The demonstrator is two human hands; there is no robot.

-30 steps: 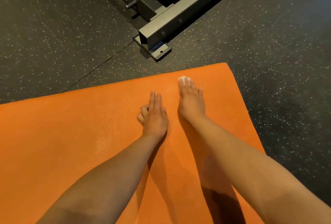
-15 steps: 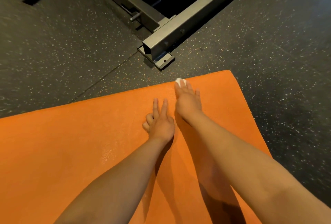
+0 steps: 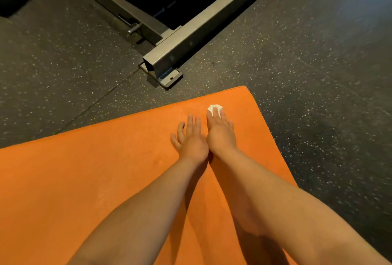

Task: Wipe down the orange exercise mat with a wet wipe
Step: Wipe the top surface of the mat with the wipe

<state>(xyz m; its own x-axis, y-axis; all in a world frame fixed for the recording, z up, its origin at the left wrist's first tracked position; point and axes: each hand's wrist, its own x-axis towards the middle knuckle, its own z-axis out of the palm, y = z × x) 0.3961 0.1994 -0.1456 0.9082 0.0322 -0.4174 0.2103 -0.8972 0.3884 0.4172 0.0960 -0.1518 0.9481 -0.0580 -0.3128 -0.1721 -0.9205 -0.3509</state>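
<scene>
Flat-fingered press, no pinch: right hand (image 3: 220,135) lies palm down, fingers straight on the wipe (image 3: 215,108), so it is open rather than clasping. Only a white bunch shows past the fingertips. Left hand (image 3: 192,140) is also flat and holds nothing, palm on the mat.

Big to small:
- Speckled dark floor (image 3: 318,73) fills the upper frame and right side.
- Orange mat (image 3: 74,180) covers lower left to centre, with its far corner upper right of centre.
- Grey steel frame (image 3: 191,37) crosses top centre. Its foot plate is just beyond the mat's far edge, apart from it.
- Hands sit side by side, touching at the heels, near that far corner.
- Wipe is on the mat, close to the far edge.

Step, as I judge it: wiping the far corner strip. To do it well:
- Flatten the bunch so more wipe touches the mat.
- Press evenly and overlap strokes.
- Run right out to the edges.
- Pin the mat with the left hand so it can't creep.

Both forearms come in from the bottom, nearly straight, converging at the wrists.
</scene>
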